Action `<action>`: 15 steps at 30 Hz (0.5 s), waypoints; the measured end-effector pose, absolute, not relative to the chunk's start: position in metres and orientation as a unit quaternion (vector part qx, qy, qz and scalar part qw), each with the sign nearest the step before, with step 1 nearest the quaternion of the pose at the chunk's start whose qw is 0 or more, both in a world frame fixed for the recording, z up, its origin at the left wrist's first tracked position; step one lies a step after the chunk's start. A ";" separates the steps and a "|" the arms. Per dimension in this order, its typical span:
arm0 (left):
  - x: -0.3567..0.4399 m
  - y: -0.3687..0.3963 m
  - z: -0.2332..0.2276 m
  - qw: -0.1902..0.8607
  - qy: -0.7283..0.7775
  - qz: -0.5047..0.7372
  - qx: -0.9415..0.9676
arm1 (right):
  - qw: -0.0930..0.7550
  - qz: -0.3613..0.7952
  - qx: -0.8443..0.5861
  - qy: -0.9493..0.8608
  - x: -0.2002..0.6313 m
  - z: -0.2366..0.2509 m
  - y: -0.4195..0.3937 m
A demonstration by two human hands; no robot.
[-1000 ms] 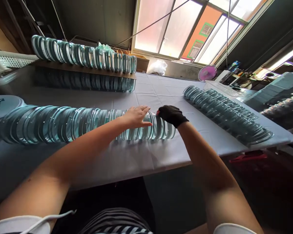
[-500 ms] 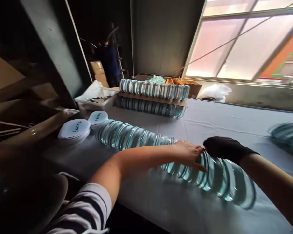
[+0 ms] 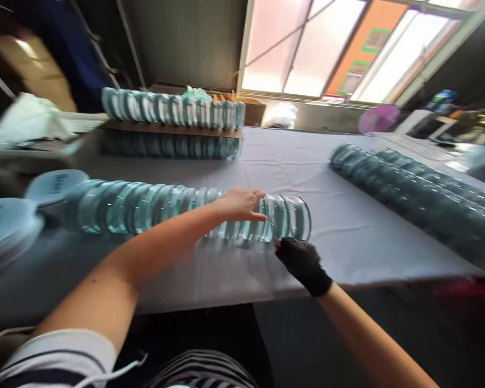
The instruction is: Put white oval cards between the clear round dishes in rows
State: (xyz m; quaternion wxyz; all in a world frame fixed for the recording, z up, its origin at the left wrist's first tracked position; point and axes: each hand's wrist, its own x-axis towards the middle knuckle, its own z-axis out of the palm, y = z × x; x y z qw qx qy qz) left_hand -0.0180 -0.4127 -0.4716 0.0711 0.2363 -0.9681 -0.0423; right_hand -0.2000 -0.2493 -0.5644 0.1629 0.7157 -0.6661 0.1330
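Observation:
A long row of clear, teal-tinted round plastic tubs [image 3: 121,207], nested on their sides, runs left to right across the table in front of me. My bare left hand [image 3: 242,205] rests on top of the row near its right part, fingers stretched out and thumb apart. At the row's front right edge is my right hand [image 3: 301,261] in a black fingerless glove. Its fingers are curled closed close to the lower rims; whether anything is in them is hidden. Stacked round white lids [image 3: 8,218] with dark lettering stand at the row's left end.
More nested tubs [image 3: 173,108] lie in two layers at the back, with a cardboard sheet [image 3: 178,129] between them. Further rows [image 3: 412,188] lie on the right of the cloth-covered table [image 3: 283,156]. A white basket [image 3: 78,124] is at the left; a pink fan [image 3: 379,118] stands far right.
My view has swung right, bringing the right-hand rows into sight. My right hand has moved from the row's far side to its near lower edge. My left hand stays on the row.

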 end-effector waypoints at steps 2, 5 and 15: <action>-0.017 -0.417 -0.475 0.069 -0.968 -0.035 0.239 | 0.106 0.095 0.696 -0.703 -0.191 -0.581 -0.245; -0.013 -0.418 -0.474 0.054 -0.967 -0.033 0.245 | 0.055 0.049 0.686 -0.724 -0.186 -0.588 -0.240; -0.044 -0.413 -0.463 0.081 -0.973 -0.059 0.207 | 0.129 0.054 0.640 -0.756 -0.250 -0.448 -0.300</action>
